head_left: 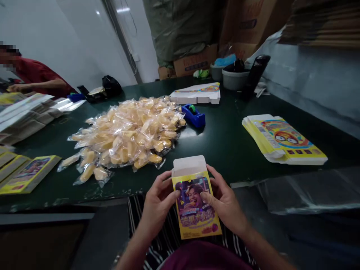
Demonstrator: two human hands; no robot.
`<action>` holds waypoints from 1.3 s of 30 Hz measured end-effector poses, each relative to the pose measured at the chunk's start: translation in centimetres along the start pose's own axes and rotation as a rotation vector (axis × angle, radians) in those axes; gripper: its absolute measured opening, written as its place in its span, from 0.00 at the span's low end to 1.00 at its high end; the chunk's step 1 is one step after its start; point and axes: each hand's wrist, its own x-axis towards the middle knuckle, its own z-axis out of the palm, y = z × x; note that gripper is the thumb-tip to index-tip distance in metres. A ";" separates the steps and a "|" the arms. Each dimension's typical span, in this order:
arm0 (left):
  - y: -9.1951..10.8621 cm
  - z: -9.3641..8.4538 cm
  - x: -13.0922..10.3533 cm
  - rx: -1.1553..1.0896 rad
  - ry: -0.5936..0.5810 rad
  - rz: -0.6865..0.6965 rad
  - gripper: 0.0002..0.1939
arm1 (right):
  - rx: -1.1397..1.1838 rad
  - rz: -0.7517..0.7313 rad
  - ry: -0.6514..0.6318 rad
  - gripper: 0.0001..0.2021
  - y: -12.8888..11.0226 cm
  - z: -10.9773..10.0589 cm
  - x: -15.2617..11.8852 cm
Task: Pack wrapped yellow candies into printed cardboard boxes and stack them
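Observation:
A yellow printed box [197, 221] with its white top flap up is held over my lap, in front of the table edge. My left hand [161, 200] grips its left side, thumb on the front. On the right side my right hand [223, 200] grips it the same way, thumb across the printed picture. Beyond the box, a heap of clear-wrapped yellowish pieces [129, 131] lies on the dark green table [222, 138]. A stack of flat yellow cartons [287, 138] rests on the table at the right.
A blue tape dispenser [194, 116] stands right of the heap, near white cartons [197, 95]. Filled yellow boxes [30, 174] and stacked cartons [25, 116] are at the left. Grey tubs [234, 78] stand at the back. A person in a red top [42, 77] is at far left.

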 end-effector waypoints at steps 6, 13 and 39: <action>-5.3 0.2 -4.8 -0.115 0.034 -0.118 0.22 | 0.125 0.200 -0.070 0.31 1.9 -0.5 -3.6; -6.3 -0.6 -7.6 0.061 0.074 -0.239 0.12 | 0.054 0.241 0.066 0.15 3.0 -0.9 -5.3; -3.8 0.4 -4.6 0.049 -0.235 -0.296 0.06 | -0.010 0.123 -0.073 0.05 1.6 -4.5 -3.9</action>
